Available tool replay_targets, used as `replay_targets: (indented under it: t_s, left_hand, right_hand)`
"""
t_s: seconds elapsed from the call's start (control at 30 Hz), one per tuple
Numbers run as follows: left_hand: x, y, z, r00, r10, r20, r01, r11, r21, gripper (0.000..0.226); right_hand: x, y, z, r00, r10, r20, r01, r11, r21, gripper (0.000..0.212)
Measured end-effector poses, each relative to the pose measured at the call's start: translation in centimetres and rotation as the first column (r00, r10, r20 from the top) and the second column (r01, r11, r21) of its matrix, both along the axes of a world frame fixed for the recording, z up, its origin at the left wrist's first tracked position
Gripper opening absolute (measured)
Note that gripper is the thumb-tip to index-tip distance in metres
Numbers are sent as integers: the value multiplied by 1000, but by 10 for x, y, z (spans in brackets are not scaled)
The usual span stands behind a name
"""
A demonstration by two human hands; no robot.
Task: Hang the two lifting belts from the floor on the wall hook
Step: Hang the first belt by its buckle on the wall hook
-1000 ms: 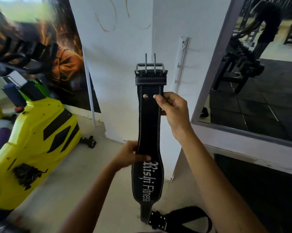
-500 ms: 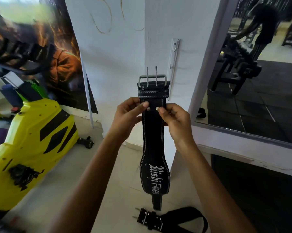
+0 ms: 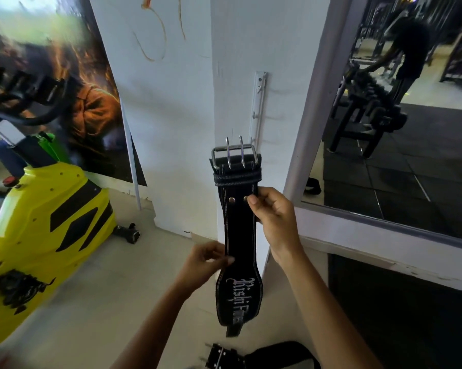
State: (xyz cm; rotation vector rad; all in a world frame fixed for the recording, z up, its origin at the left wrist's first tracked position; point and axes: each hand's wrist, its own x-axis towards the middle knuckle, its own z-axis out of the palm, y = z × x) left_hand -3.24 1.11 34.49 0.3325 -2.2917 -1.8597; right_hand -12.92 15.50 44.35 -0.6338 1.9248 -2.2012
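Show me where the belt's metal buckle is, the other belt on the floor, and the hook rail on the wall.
Metal buckle (image 3: 234, 153): head view, on its top bar, between the two prongs.
Second lifting belt (image 3: 275, 355): head view, on its black strap on the floor.
Wall hook rail (image 3: 259, 102): head view, on the white strip's middle.

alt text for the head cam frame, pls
A person holds a black lifting belt upright, buckle up, before a white wall: right hand pinching its edge near the rivets, left hand at its left edge lower down. A white hook rail is mounted above; a second belt lies on the floor, a yellow exercise machine left.
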Motion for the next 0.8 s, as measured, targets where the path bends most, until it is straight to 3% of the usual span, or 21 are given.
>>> replay_targets:
  t_s: [0.1, 0.17, 0.23, 0.4, 0.57, 0.7, 0.8]
  left_hand:
    - [-26, -6, 61, 960, 129, -250, -71, 971, 229, 16]
    - [-44, -13, 90, 913, 199, -357, -101, 956, 274, 37]
    - [-59, -18, 105, 894, 213, -393, -118, 960, 252, 47]
    - [-98, -40, 120, 865, 132, -484, -77, 988, 131, 43]
    - [-144, -72, 149, 841, 87, -534, -9, 989, 147, 66]
    - [-171, -97, 181, 807, 30, -590, 45, 993, 113, 84]
    - [-191, -113, 201, 780, -56, -624, 137, 987, 82, 72]
  right_hand:
    - [-11, -7, 0, 999, -37, 2, 37, 999, 40, 15]
    - [-18, -14, 3, 998, -63, -12, 64, 995, 79, 14]
    - [-28, -21, 8, 995, -103, -9, 103, 991, 81, 10]
    - [-58, -47, 28, 984, -171, -42, 173, 984, 45, 20]
    - [-95, -70, 64, 989, -137, -49, 131, 986, -101, 65]
    - [-118, -82, 98, 972, -115, -207, 96, 991, -97, 56]
    - [-133, -91, 115, 952, -160, -259, 131, 983, -128, 54]
